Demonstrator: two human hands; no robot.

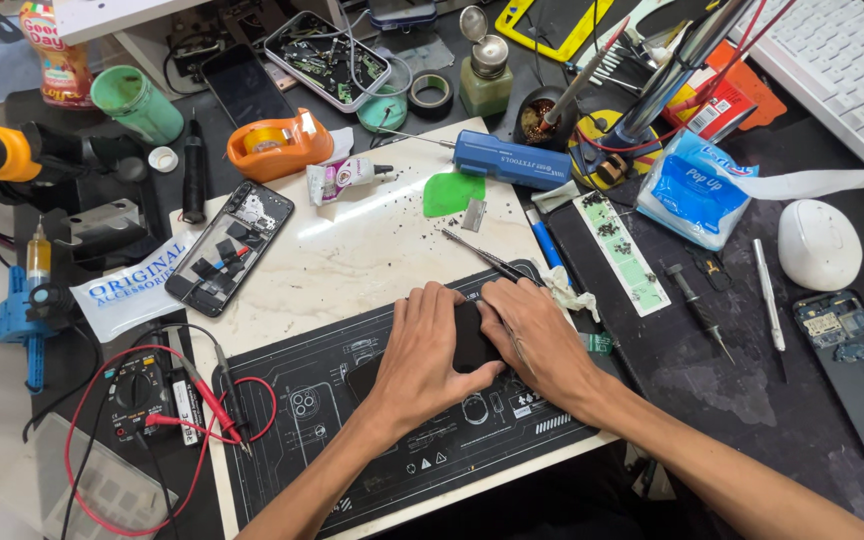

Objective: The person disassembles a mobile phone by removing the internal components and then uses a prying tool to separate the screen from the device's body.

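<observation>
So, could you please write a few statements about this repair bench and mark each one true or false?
1. Both hands press on a dark phone on the black work mat. True; left hand, right hand.
2. The orange tape dispenser sits on the mat beside the hands. False; it stands at the far edge of the pale board, well away from them.
3. An opened phone lies left of the hands. True.
4. The multimeter has green leads. False; they are red and black.
5. The green triangular pick is in the right hand. False; it lies on the pale board.

Glossy black phone (474, 338) on matt black rubbery mat (372, 440)
</observation>
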